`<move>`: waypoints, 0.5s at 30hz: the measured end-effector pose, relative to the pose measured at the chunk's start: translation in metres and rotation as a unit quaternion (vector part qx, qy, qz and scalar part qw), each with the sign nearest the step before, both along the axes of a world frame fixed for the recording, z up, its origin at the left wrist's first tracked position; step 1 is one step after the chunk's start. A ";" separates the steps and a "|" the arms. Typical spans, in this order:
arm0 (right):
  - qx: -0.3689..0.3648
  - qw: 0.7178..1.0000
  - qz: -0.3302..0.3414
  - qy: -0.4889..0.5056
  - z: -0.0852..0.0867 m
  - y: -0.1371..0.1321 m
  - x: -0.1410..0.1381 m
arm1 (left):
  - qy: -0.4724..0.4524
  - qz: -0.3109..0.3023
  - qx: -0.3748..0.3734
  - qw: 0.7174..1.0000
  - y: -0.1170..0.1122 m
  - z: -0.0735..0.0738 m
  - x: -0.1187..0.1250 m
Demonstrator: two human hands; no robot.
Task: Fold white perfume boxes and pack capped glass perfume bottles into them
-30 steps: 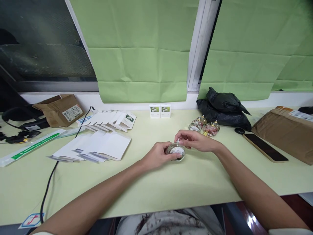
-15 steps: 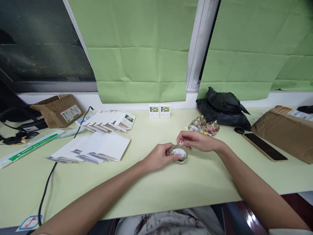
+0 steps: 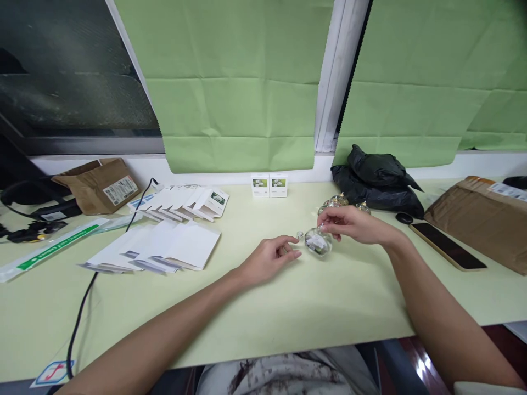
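My right hand [image 3: 357, 225] grips a small round clear glass bottle [image 3: 318, 243] with a white label, holding it tilted just above the pale green table [image 3: 288, 307], its silver neck pointing left. My left hand [image 3: 269, 257] rests on the table just left of the bottle, fingers loosely curled and apart, holding nothing. Behind my right hand stand more small glass bottles [image 3: 334, 202], partly hidden by it.
Fanned white flat cartons [image 3: 164, 247] and a second row [image 3: 185, 200] lie at left. Two small white boxes [image 3: 269, 185] stand at the back. A black bag [image 3: 376, 181], a phone [image 3: 447, 247], brown parcels [image 3: 486, 216] [image 3: 101, 184] and a black cable [image 3: 82, 307] are around.
My left hand has let go of the bottle. My right hand has carried the bottle right and away, toward the other bottles.
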State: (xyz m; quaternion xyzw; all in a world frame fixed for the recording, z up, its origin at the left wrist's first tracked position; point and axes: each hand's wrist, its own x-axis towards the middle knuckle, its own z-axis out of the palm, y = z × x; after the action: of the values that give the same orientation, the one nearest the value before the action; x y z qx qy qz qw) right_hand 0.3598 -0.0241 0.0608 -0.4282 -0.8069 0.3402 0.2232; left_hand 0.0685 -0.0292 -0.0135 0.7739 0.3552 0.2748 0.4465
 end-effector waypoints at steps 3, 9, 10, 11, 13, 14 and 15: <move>0.027 0.998 -0.056 -0.029 0.006 0.002 0.023 | -0.003 0.011 0.006 1.000 0.002 0.001 -0.003; 0.018 0.989 -0.105 -0.106 0.005 0.009 0.063 | 0.004 0.027 0.028 0.999 0.006 0.000 -0.007; 0.022 0.987 -0.108 -0.118 0.003 0.011 0.067 | 0.005 0.029 0.031 0.999 0.006 0.000 -0.008; 0.027 0.985 -0.111 -0.126 0.001 0.012 0.070 | 0.005 0.031 0.033 0.999 0.007 0.000 -0.008; 0.038 0.983 -0.118 -0.136 -0.002 0.015 0.074 | 0.008 0.033 0.035 0.999 0.008 -0.001 -0.009; 0.042 0.982 -0.122 -0.141 -0.004 0.016 0.076 | 0.011 0.034 0.036 0.999 0.009 -0.001 -0.009; 0.046 0.980 -0.126 -0.147 -0.005 0.017 0.077 | 0.014 0.033 0.037 0.999 0.009 -0.002 -0.010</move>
State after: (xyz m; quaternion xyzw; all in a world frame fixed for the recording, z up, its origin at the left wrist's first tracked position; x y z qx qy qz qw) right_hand 0.4371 -0.0066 0.0561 -0.5609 -0.7853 0.2055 0.1629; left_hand 0.0589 -0.0200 -0.0150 0.7811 0.3765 0.2917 0.4037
